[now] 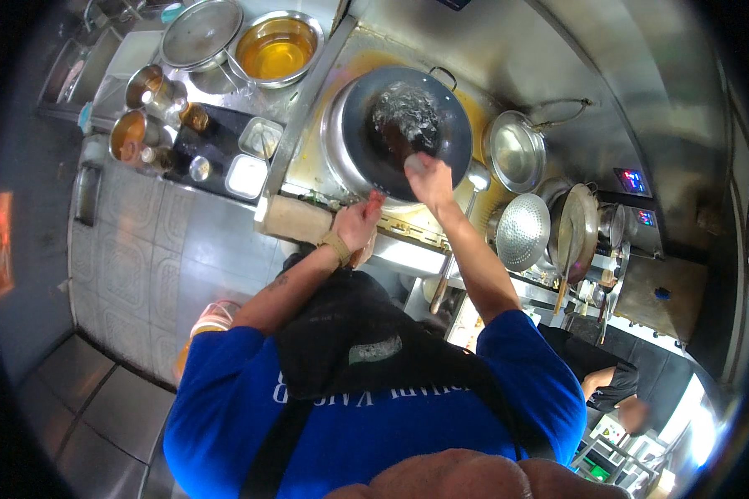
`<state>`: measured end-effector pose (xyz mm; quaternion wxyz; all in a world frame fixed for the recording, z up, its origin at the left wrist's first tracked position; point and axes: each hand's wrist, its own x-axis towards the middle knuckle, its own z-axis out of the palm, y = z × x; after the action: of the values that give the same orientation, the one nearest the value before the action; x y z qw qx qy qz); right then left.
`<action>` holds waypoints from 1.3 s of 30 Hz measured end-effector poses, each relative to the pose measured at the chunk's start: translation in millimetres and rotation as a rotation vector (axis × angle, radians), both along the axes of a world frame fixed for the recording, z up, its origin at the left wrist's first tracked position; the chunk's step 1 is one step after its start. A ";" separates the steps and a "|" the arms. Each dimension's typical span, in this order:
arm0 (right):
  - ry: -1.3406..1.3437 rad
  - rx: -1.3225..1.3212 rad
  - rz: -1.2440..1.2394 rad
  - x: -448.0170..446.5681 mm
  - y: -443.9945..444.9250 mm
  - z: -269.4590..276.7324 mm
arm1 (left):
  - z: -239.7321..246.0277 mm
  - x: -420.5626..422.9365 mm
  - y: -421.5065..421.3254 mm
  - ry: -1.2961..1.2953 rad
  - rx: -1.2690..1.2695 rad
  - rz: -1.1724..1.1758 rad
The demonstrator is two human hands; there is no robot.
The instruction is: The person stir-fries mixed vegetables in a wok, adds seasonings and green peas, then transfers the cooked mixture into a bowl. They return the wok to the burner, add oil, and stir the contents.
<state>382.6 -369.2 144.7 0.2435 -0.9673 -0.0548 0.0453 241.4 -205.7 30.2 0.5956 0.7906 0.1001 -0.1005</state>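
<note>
A dark wok (362,118) stands tilted on the stove inside a steel ring (332,134). Clear, glistening liquid (409,109) churns in its middle. Over the near part of the wok is my right hand (432,181), its fingers closed around a small whitish, rounded thing (416,163) that blur keeps me from naming. My left hand (354,226), with a tan watch at the wrist, grips a red thing (375,201), perhaps a cloth, at the wok's near rim. Beside the wok rests a ladle (478,176) with a wooden handle.
Left are a steel basin of yellow liquid (278,53), seasoning trays (248,176) and metal pots (131,134). A beige cylinder (299,219) lies by my left hand. Right stand a steel bowl (517,153), a perforated strainer (524,232) and pans (577,234). Another person (605,374) is farther right.
</note>
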 end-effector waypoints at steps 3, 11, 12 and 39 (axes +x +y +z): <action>0.101 -0.292 0.183 -4.4 -14.2 12.6 | 15.9 -1.1 3.1 0.079 -0.095 0.037; -0.049 0.062 -0.118 11.1 17.5 -30.1 | 3.2 3.8 4.2 0.110 -0.012 -0.024; -0.071 0.002 -0.054 3.5 7.8 -32.0 | -1.6 4.4 8.2 -0.033 -0.173 -0.010; -0.292 0.764 -0.364 35.4 49.7 -69.0 | 37.1 20.1 56.4 0.312 -0.395 -0.051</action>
<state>418.0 -319.6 75.7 0.5768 -0.7982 0.0698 -0.1590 261.6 -149.2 67.4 0.7132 0.6361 0.1489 -0.2539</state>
